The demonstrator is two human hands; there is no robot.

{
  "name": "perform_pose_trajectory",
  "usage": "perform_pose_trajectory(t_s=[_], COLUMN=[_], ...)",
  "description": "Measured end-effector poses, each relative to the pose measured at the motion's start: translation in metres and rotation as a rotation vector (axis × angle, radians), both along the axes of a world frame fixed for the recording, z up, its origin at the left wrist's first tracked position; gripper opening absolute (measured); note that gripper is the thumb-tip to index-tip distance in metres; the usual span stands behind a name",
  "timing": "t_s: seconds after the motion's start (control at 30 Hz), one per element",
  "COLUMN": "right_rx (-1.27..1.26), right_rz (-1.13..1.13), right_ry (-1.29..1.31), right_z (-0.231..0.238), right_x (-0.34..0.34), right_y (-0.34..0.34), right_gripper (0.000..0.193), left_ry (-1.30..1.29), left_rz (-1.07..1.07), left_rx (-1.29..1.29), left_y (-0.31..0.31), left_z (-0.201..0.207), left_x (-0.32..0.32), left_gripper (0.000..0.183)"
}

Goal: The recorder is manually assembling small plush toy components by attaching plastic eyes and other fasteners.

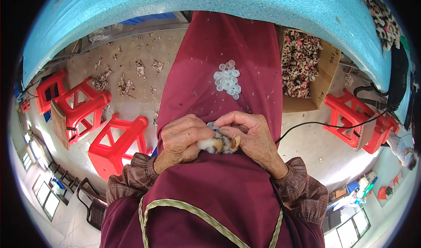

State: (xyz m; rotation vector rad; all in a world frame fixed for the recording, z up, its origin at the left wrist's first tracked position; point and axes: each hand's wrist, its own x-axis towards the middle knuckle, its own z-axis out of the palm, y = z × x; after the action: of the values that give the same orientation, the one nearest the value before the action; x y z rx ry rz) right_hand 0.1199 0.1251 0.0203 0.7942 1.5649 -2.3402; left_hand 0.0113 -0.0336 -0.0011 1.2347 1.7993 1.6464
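Note:
Both hands meet over my lap around a small furry plush piece [215, 146] with cream, orange and black patches. My left hand [180, 138] is closed on its left side, fingers curled over the top. My right hand [253, 140] grips the other end between thumb and bent forefinger. A small pale plastic part [213, 126] shows between the fingertips at the top of the plush; its shape is mostly hidden. Farther up, on the maroon apron [219, 37] over my lap, lies a cluster of translucent round plastic discs [226, 79].
A speckled blue table [210, 0] curves across the far side. Right of my lap, a cardboard box [325, 72] holds many patchy plush pieces [300, 64]. Red stools [116, 145] stand on both sides. A black cable [315, 123] runs right. Scraps [126, 86] litter the floor.

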Motion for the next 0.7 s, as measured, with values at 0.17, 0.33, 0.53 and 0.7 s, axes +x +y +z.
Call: perform_pose_trajectory(t_s=[0.17, 0.33, 0.53, 0.7], right_rx=[0.089, 0.089, -0.163, -0.222], right_rz=[-0.073, -0.061, -0.123, -0.063], right_ry=[0.034, 0.14, 0.053, 0.192], right_z=[-0.001, -0.037, -0.067, -0.006], right_x=[0.002, 0.007, 0.014, 0.017], right_y=[-0.01, -0.007, -0.012, 0.008], right_gripper=[0.01, 0.012, 0.006, 0.019], left_ry=[-0.01, -0.091, -0.21, -0.384], left_rz=[0.085, 0.004, 0.055, 0.095], left_rx=[-0.132, -0.182, -0.216, -0.186], left_y=[-0.004, 0.007, 0.009, 0.011], left_z=[0.005, 0.01, -0.005, 0.002], left_x=[0.001, -0.007, 0.008, 0.007], left_gripper=[0.029, 0.035, 0.021, 0.015])
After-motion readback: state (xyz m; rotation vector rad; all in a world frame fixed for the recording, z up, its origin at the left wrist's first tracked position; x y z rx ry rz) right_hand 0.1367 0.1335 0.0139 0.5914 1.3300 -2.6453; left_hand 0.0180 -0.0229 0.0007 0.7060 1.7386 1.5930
